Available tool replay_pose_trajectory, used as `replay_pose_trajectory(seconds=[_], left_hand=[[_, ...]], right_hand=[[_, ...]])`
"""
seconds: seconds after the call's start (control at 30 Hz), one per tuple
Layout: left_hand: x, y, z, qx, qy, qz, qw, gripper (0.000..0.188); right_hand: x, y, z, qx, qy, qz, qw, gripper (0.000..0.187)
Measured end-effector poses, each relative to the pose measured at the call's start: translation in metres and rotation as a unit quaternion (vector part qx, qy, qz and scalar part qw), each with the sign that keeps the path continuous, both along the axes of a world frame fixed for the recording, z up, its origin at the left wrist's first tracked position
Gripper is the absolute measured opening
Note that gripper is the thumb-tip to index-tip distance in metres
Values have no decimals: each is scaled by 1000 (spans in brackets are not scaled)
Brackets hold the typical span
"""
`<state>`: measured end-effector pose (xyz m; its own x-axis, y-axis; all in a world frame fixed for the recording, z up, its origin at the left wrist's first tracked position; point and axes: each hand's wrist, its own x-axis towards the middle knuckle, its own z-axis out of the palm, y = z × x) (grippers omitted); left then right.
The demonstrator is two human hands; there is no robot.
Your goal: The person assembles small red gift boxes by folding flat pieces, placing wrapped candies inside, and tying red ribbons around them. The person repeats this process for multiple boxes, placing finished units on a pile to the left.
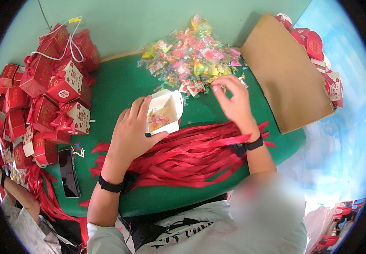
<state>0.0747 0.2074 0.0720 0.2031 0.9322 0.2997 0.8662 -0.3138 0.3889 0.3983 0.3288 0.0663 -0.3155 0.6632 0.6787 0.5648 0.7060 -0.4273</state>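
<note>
My left hand [133, 129] holds a small white open box [171, 105] by its left side, thumb along the near edge. Several wrapped candies [159, 118] lie inside it. Bent, slightly parted fingers on my right hand [237, 103] hover at the near right edge of a heap of colourful wrapped candies [187, 55]; nothing shows between them. Under both wrists, a thick bundle of red ribbons [187, 156] stretches across the green table [119, 84].
Red gift boxes [41, 93] with ribbons are stacked at the left, a white cable [69, 44] over them. A phone [68, 173] lies nearby. Cardboard [286, 74] stands at the right, with more red boxes [314, 44] behind. Another person's arm [20, 192] enters at lower left.
</note>
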Motion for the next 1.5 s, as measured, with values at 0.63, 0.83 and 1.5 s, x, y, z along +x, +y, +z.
replay_pose_trajectory(seconds=[0.63, 0.83, 1.5], left_hand=[[-3, 0, -1, -2, -15, -9, 1000, 103], [-1, 2, -3, 11, -29, -16, 999, 101], [-7, -1, 4, 45, -6, -32, 998, 142]], right_hand=[[30, 17, -7, -86, 174, -114, 974, 16], [2, -21, 2, -56, 300, 76, 949, 17], [-46, -31, -26, -145, -34, 222, 964, 57]])
